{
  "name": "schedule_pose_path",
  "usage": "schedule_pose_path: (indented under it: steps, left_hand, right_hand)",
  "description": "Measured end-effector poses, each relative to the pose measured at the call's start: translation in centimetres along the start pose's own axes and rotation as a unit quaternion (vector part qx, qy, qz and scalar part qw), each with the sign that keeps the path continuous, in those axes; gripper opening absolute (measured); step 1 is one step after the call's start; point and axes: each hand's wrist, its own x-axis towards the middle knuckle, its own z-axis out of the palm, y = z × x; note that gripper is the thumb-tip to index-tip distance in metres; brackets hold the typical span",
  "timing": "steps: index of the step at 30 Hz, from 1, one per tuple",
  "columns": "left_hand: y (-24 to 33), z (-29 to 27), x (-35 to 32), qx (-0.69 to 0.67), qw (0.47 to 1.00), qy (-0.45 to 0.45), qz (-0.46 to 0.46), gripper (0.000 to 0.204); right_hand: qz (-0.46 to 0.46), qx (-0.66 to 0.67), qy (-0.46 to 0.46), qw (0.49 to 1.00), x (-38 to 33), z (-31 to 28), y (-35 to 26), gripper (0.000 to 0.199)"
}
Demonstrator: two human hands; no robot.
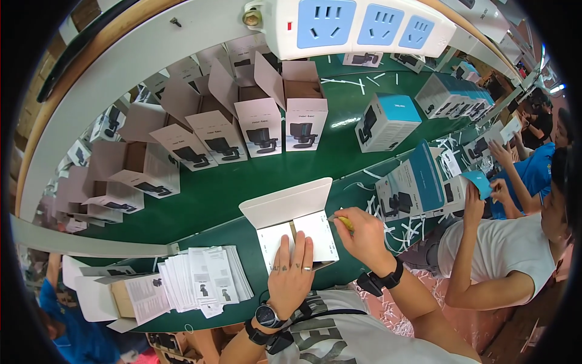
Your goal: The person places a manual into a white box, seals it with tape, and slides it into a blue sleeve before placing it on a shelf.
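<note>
A white carton [270, 207] stands before me on the green bench, its large lid flap raised at the back and two inner flaps folded inward. My left hand [292, 267] lies on these flaps, fingers stretched out and pressing flat along the seam between them. My right hand [367, 240] is at the carton's right edge, closed around a small yellow-handled tool [346, 223]. A thin tip seems to point from it toward the carton; its exact kind is too small to tell.
Printed leaflets [209, 276] lie stacked at the left, beside an open carton [97, 297]. Several open cartons [260, 124] line the back, with a closed blue-topped carton [388, 121] farther right. A power strip [364, 27] hangs above. Co-workers sit at the right, near paper strips [412, 233].
</note>
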Motion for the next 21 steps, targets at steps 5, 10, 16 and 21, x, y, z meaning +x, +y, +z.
schedule_pose_path:
  steps: [5,10,16,21]
  left_hand:
    - [0.0,0.7,-0.1,-0.008,1.000,0.010,-0.002,0.090]
    - [0.1,0.6,0.0,0.006,1.000,0.014,-0.003,0.090]
    - [0.1,0.3,0.0,0.008,1.000,0.012,-0.008,0.074]
    - [-0.2,0.2,-0.5,-0.003,0.999,0.037,0.005,0.060]
  right_hand:
    - [0.029,0.019,0.005,0.999,-0.2,0.4,0.0,0.013]
    - [0.044,0.057,0.004,0.997,-0.5,1.8,-0.1,0.018]
    - [0.013,0.211,-0.072,0.975,-3.3,-0.5,-0.3,0.023]
    - [0.191,0.235,-0.238,0.923,-10.9,-7.0,3.8,0.028]
